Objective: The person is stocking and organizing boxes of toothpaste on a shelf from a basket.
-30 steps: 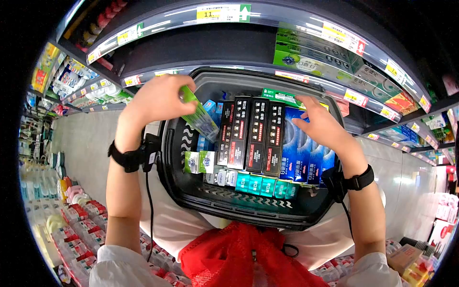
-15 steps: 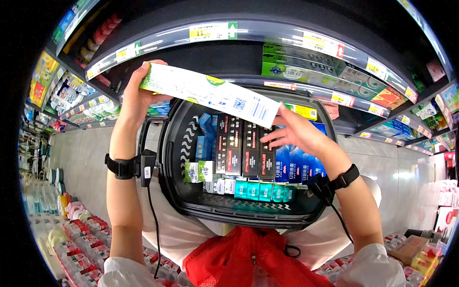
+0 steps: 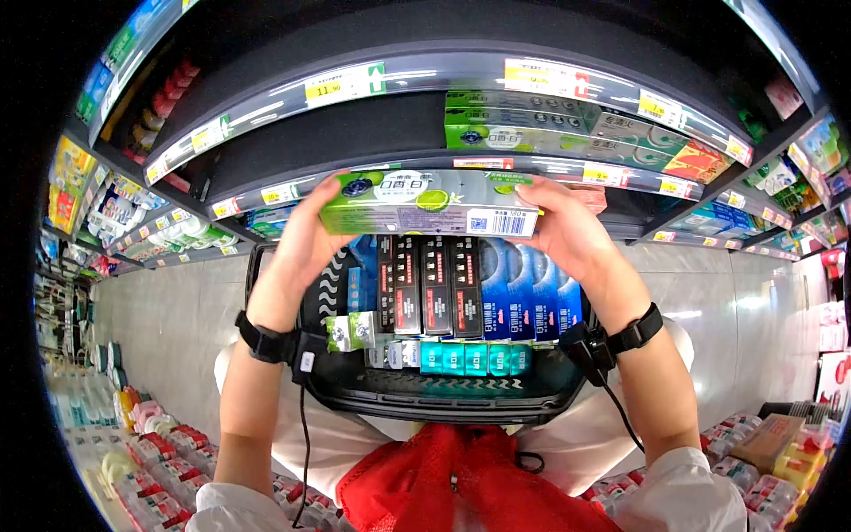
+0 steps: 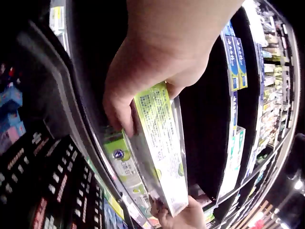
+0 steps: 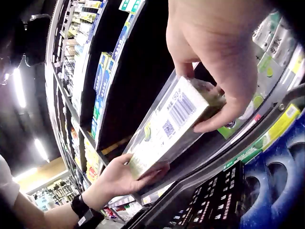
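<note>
A long green and silver toothpaste box (image 3: 430,202) is held level above the far side of a black basket (image 3: 425,403), between both hands. My left hand (image 3: 306,239) grips its left end, and my right hand (image 3: 572,232) grips its right end near the barcode. In the left wrist view the left hand (image 4: 157,62) pinches the near end of the box (image 4: 162,148). In the right wrist view the right hand (image 5: 214,62) has thumb and fingers round the barcode end of the box (image 5: 167,124).
In the basket lie black boxes (image 3: 434,293), blue boxes (image 3: 523,293), teal boxes (image 3: 474,358) and two small green-white boxes (image 3: 350,332). Beyond it are dark shelves with price tags (image 3: 541,76) and stacked green boxes (image 3: 514,133). Red-and-white packs (image 3: 168,452) stand at lower left.
The green box has come up out of the basket, turned level and now shows its printed front. My right hand has moved from the blue boxes to grip its right end.
</note>
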Tool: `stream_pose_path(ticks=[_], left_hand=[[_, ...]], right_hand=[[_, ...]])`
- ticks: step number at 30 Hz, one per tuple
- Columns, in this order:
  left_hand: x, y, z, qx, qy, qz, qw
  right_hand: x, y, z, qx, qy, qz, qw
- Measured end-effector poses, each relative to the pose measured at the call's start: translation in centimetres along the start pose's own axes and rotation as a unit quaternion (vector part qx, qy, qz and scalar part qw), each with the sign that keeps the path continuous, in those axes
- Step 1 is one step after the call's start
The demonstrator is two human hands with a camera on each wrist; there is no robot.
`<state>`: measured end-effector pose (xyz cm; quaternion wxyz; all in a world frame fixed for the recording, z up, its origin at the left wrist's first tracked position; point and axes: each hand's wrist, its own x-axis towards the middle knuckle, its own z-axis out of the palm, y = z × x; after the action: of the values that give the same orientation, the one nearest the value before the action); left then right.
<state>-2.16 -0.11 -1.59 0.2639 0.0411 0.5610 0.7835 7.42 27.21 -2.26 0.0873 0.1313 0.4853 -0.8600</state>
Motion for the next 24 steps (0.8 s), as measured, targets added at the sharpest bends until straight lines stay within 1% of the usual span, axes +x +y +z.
stream_pose_path(ticks=[1, 2, 3, 4, 5, 8, 9, 11, 12, 14, 16, 18, 20, 24], left_hand=[[-0.2, -0.7, 0.4, -0.013, 0.017, -0.002, 1.000], [-0.6, -1.4, 1.0, -0.033, 0.001, -0.006, 0.999], [-0.9, -1.9, 1.4, -0.035, -0.003, -0.022, 0.999], [-1.3, -2.3, 1.7, -0.037, -0.007, -0.039, 0.999], [-1.6, -2.7, 2.1, -0.030, -0.014, -0.046, 0.998], [-2.0, -2.7, 2.5, 0.056, -0.038, -0.044, 0.997], [-2.0, -2.7, 2.6, 0.056, -0.038, -0.044, 0.997], [-2.0, -2.8, 2.9, 0.119, -0.042, -0.009, 0.992], [-2.0, -2.7, 3.1, 0.118, -0.042, -0.009, 0.992], [-2.1, -2.2, 3.6, 0.180, -0.046, 0.039, 0.982], [-2.1, -1.6, 3.7, 0.194, -0.031, 0.042, 0.980], [-2.1, -1.5, 3.4, 0.229, -0.034, 0.091, 0.969], [-2.2, -1.3, 3.3, 0.225, -0.027, 0.096, 0.969], [-2.2, -1.0, 3.0, 0.222, -0.026, 0.092, 0.970]], right_hand=[[-0.3, -0.2, -0.1, 0.004, 0.012, -0.030, 0.999], [-0.6, -0.3, -0.2, 0.007, 0.024, -0.058, 0.998], [-0.9, -0.4, -0.1, 0.017, 0.052, -0.060, 0.997], [-0.8, -0.3, -0.5, 0.017, 0.054, -0.060, 0.997], [-0.5, 0.1, -1.0, 0.031, 0.057, -0.067, 0.996], [-0.2, 0.5, -1.4, 0.060, 0.076, -0.071, 0.993], [0.1, 0.6, -1.5, 0.060, 0.087, -0.082, 0.991], [0.5, 0.5, -1.5, 0.060, 0.097, -0.093, 0.989], [0.7, 0.4, -1.4, 0.081, 0.112, -0.099, 0.985], [0.9, 0.4, -1.2, 0.101, 0.127, -0.104, 0.981], [1.2, 0.4, -0.9, 0.124, 0.136, -0.135, 0.974], [1.5, 0.6, -0.9, 0.108, 0.143, -0.138, 0.974], [1.5, 0.5, -0.5, 0.128, 0.092, -0.156, 0.975], [0.7, 0.2, 1.1, 0.099, 0.120, -0.123, 0.980]])
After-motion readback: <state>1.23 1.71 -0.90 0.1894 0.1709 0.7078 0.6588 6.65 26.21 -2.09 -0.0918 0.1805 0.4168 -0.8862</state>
